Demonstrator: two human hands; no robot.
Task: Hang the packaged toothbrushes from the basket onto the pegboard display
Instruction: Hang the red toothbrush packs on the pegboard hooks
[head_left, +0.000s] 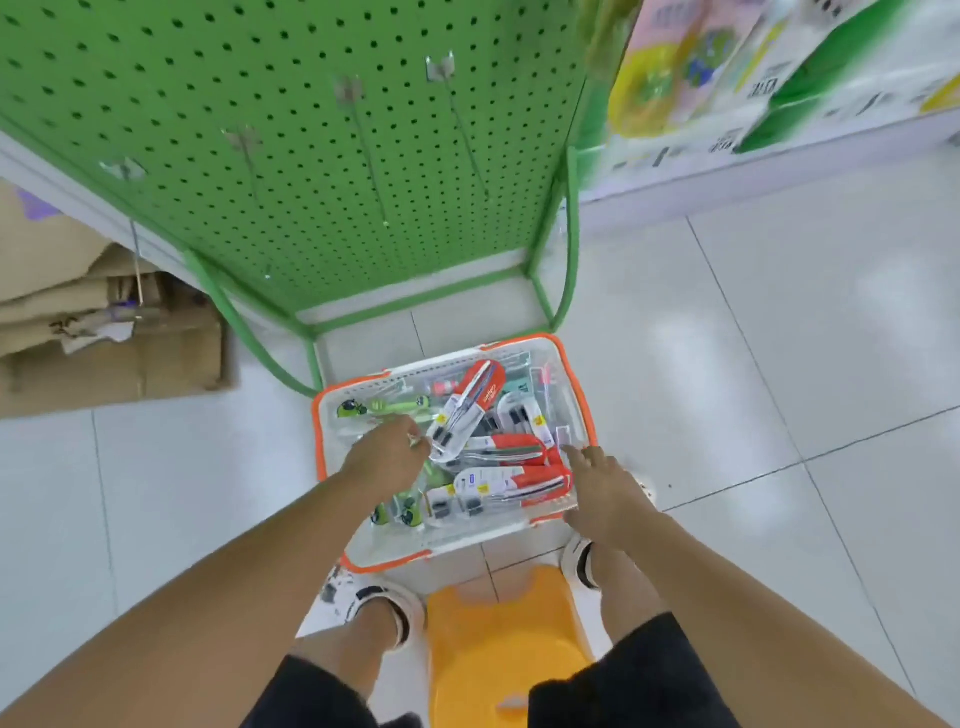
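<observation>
Clear plastic and red card made up the toothbrush pack that the left hand held by its lower end, fingers curled round the blister edge in a pinch. The pack sat inside the basket, raised above the others, its long axis slanting from the hand up and to the right, with the rounded red header pointing toward the pegboard. It looked light and fairly stiff, the blister likely slick, so a grip on the flat card edge near the header should serve better than the bulging plastic; the hang hole there was too small to make out.

Under it lay more red-and-white packs, mostly crosswise, and green alien-themed packs along the far-left side and near corner. The right hand hovered at the basket's right rim, fingers loosely extended and slightly spread, holding nothing that could be seen.

The basket, white with orange trim, stood on pale floor tiles just before the green pegboard stand. 4 bare wire hooks jutted from the board, none carrying stock, so the hanging seemed not yet begun. A yellow stool sat between the person's feet, flattened cardboard lay to the left, and shelved goods stood at the upper right.
</observation>
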